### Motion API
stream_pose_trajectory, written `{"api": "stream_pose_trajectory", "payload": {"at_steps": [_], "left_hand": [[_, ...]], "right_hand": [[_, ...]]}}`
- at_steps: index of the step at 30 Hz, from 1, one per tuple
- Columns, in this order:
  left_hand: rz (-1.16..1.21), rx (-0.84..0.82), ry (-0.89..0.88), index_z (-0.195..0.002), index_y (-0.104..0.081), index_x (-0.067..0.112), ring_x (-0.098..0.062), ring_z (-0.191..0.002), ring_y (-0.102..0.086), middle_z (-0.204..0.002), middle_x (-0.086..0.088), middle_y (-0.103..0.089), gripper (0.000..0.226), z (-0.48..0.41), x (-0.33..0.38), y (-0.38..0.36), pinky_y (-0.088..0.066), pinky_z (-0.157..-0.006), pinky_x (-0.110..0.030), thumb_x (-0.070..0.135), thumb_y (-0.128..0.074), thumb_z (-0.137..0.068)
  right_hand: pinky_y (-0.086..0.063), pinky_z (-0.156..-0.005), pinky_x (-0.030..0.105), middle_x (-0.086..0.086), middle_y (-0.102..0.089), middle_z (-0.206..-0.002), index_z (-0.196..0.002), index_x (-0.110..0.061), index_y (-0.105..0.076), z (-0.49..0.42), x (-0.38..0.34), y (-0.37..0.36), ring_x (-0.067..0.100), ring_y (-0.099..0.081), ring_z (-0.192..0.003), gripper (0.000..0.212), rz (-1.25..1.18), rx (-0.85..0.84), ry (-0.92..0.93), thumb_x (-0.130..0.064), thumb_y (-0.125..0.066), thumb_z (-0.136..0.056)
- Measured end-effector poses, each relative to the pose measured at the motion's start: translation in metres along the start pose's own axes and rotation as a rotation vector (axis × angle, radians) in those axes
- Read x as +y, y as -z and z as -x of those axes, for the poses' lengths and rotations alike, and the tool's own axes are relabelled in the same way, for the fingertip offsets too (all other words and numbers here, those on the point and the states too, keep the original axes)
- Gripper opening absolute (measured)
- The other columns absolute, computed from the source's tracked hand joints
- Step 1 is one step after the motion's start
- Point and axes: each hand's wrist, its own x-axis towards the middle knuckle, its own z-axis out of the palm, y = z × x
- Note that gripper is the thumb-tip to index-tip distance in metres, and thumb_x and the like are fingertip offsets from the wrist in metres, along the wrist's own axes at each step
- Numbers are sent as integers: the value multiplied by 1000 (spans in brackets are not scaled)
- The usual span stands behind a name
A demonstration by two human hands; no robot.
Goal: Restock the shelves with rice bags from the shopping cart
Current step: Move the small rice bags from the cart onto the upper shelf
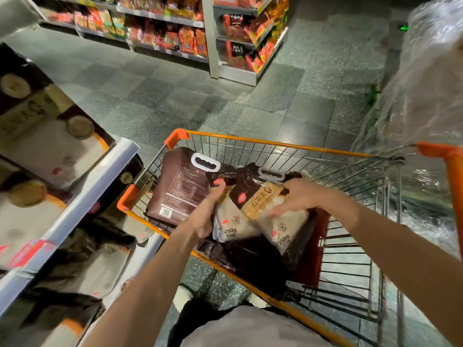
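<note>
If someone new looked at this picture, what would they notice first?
First, the orange-rimmed shopping cart in the middle, with the left hand and right hand on two small rice bags. Beside them, at the cart's left, leans a large brown bag with a white handle.

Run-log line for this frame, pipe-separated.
phase: pick from cart | left hand grips left rice bag | right hand on right rice bag, grip unclear | large brown bag in cart

Grey speckled floor tiles (250, 103), snack shelving (213, 46) beyond.
</note>
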Motion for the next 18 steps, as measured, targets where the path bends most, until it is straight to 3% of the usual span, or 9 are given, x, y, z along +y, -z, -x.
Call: {"api": "stream_pose_trajectory", "payload": {"at_steps": [1,4,7,11,14,16,18], "left_hand": [[-10,23,-8,-122,-64,15,-31,-114,-66,-120,-14,-70,54,-2,-3,2,-46,-103,-51,59,-56,-92],[-47,56,-10,-135,-52,15,-36,-122,-60,-126,-15,-67,84,-9,-9,5,-43,-105,-60,62,-79,-71],[-14,67,23,-130,-58,5,-36,-112,-66,-122,-21,-67,67,-9,-17,3,-56,-89,-52,38,-77,-75],[63,95,26,-133,-56,0,-38,-113,-65,-130,-24,-62,61,-2,-22,8,-58,-84,-52,18,-75,-78],[77,104,-23,-118,-65,4,-32,-100,-71,-115,-19,-71,40,17,2,8,-60,-74,-45,17,-71,-80],[72,136,-133,-110,-68,10,-30,-96,-73,-110,-16,-73,29,32,30,12,-61,-72,-43,11,-70,-81],[51,210,-261,-116,-65,11,-29,-96,-73,-112,-16,-73,35,52,64,25,-61,-73,-42,9,-70,-81]], "right_hand": [[-45,-74,25,-4,-63,-101,-108,-17,-64,3,10,-6,15,-59,-93,62,-164,-2,-25,-58,-81,-65],[-48,-76,11,-16,-69,-90,-93,-26,-69,15,23,-24,8,-65,-94,21,-664,12,-17,-26,-82,-76],[-50,-72,12,-16,-73,-85,-95,-25,-70,21,15,-45,-1,-67,-81,11,-978,-49,2,-20,-74,-86],[-55,-90,39,8,-74,-108,-113,-14,-68,15,2,-51,22,-71,-97,25,-1371,-52,-99,-24,-67,-90],[-54,-92,46,14,-70,-115,-120,-14,-62,4,-15,-38,28,-69,-101,35,-1410,-10,-41,-13,-71,-86],[-52,-95,52,14,-68,-119,-130,-16,-54,-6,-36,-19,30,-68,-105,58,-1410,9,18,-15,-79,-78],[-57,-86,46,10,-69,-118,-137,-17,-47,-14,-66,6,26,-70,-101,80,-1371,22,113,-22,-87,-68]]}}
